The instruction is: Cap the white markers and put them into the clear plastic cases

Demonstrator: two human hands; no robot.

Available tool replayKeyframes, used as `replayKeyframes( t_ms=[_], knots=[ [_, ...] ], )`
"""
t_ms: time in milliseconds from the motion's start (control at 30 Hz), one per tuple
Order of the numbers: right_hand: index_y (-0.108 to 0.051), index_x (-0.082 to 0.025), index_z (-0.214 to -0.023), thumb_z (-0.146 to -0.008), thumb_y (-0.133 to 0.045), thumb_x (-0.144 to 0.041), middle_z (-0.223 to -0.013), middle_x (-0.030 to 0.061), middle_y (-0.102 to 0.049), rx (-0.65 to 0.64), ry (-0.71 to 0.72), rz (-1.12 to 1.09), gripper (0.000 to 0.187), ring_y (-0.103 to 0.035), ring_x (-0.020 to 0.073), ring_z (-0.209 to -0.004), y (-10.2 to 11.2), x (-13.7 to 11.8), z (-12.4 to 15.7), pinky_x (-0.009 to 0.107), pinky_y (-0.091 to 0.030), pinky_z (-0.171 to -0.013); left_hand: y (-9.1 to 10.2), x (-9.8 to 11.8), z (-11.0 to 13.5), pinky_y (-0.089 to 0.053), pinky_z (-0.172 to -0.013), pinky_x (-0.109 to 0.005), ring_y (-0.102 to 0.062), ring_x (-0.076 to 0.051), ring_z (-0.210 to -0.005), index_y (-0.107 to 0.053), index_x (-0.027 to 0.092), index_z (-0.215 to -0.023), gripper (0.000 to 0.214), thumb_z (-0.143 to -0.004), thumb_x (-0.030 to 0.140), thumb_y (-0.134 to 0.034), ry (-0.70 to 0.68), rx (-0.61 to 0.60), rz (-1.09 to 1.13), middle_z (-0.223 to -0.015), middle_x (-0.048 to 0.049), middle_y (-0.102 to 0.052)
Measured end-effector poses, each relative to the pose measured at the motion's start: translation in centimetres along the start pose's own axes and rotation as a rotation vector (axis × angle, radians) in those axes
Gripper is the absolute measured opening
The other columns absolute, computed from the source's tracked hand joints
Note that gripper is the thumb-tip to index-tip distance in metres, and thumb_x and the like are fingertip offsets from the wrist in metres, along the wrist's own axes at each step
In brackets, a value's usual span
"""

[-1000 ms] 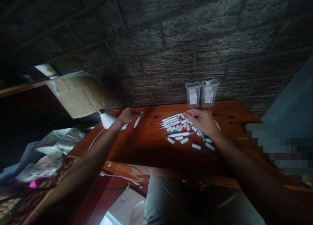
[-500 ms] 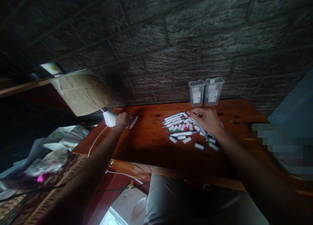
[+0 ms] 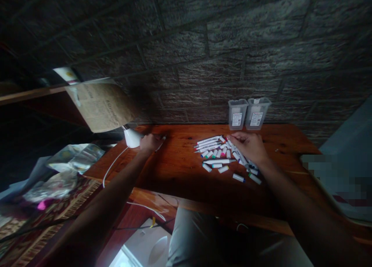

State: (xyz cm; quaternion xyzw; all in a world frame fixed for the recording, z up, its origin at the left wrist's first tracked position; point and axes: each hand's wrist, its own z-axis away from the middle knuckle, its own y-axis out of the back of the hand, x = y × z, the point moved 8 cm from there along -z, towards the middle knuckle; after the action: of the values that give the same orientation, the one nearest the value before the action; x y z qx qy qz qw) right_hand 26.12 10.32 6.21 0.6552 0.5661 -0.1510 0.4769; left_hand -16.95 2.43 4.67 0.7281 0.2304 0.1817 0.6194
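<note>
Touching markers [image 3: 218, 161], right hand [image 3: 249, 145], clear boxes [image 3: 238, 107], unreadable labels [image 3: 237, 119], lettered lampshade [image 3: 100, 106]

The left arm [image 3: 119, 189] reaches over the front edge of the desk [image 3: 177, 174], its left hand [image 3: 149, 143] near the back left corner — back of the hand uppermost, fingers curled and partly hidden. The right arm [image 3: 299, 205] also crosses the front edge; the right hand [image 3: 250, 147] angles leftward toward the back edge — thumb and forefinger close together.
</note>
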Motion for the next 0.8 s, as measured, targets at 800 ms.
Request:
replayKeyframes(
  t_ms=[800],
  knots=[
    [-0.078,-0.022,-0.087,-0.084,-0.065,-0.029,-0.091,0.0038,-0.079,-0.101,-0.076,0.335,0.016,-0.073,0.0213,-0.081,1.2,1.7,-0.5,0.031,-0.053,-0.077,-3.3,-4.8,-2.3,-0.049,-0.086,-0.043,-0.061,-0.037,-0.113,-0.052,0.013,-0.131,0.078,-0.078,0.069,-0.055,0.062,-0.022,0.086,-0.129,-0.0217,-0.061]
  ],
)
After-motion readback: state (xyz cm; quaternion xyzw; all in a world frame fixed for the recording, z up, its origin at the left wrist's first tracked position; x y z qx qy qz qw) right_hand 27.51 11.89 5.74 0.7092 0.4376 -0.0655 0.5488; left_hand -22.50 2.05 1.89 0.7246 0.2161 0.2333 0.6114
